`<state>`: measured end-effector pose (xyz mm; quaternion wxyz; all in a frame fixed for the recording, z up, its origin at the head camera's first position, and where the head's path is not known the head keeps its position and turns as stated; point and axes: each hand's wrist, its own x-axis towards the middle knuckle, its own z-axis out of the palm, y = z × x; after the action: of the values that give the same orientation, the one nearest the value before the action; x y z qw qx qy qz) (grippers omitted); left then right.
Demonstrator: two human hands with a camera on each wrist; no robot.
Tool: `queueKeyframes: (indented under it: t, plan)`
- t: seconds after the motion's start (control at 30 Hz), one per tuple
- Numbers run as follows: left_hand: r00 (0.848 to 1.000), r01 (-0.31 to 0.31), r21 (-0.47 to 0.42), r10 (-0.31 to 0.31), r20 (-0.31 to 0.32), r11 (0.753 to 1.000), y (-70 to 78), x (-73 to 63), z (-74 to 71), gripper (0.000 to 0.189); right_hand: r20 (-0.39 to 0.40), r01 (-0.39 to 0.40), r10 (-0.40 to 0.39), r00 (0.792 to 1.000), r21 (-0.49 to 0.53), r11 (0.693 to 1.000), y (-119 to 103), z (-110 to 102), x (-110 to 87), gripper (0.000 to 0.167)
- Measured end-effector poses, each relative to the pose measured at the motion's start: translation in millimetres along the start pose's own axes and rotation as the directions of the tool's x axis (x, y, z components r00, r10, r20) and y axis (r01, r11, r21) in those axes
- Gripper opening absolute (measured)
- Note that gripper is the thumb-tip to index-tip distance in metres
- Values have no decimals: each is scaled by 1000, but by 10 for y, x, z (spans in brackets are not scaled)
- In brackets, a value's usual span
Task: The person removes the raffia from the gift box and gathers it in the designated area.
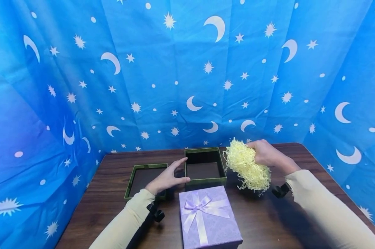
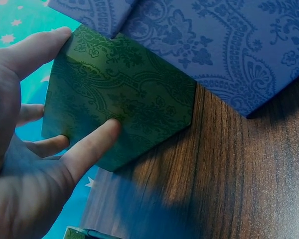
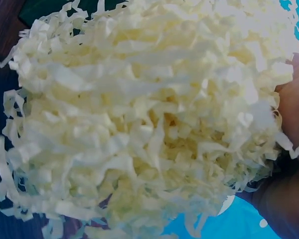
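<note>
My left hand (image 1: 167,178) rests its fingertips and thumb against the left side of an open green box (image 1: 206,180), whose dark inside shows bare in the head view. In the left wrist view the thumb and fingers touch the box's patterned green wall (image 2: 134,94) without curling round it. To the right of the box, my right hand (image 1: 268,157) grips a big clump of pale yellow shredded paper (image 1: 244,166) above the table. That clump fills the right wrist view and hides most of the fingers there.
Left of the box lies a shallow green lid (image 1: 150,165), inside up, partly behind the left hand. In front stands a lilac gift box (image 1: 213,224) with a ribbon bow. Behind the wooden table (image 1: 97,207) hangs a blue cloth (image 1: 162,114) with moons and stars.
</note>
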<state>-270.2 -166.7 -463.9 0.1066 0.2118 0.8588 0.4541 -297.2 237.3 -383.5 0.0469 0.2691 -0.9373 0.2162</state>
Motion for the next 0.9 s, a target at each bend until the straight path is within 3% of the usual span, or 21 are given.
queueKeyframes:
  t: [0.17, 0.4, 0.5, 0.73, 0.9]
  plan:
    - [1000, -4, 1, 4, 1, 1000, -14, 5, 6, 86, 30, -14, 13, 999, 37, 999, 51, 19, -41, 68]
    - [1000, 4, 0, -4, -5, 1000, -2, -6, 2, 86, 43, -4, 3, 999, 34, 999, 104, 53, -83, 46]
    - [1000, 5, -4, -5, -5, 1000, 7, -13, 0, 86, 22, 5, -5, 1000, 21, 1000, 116, 66, -106, 50]
    - [1000, -5, -3, 5, -3, 1000, -4, -12, -16, 86, -1, 4, -4, 1000, -33, 999, 190, 152, -154, 41]
    - [1000, -14, -16, 14, 5, 1000, -16, 9, -9, 86, 6, -8, 9, 1000, -15, 1000, 256, 189, -219, 51]
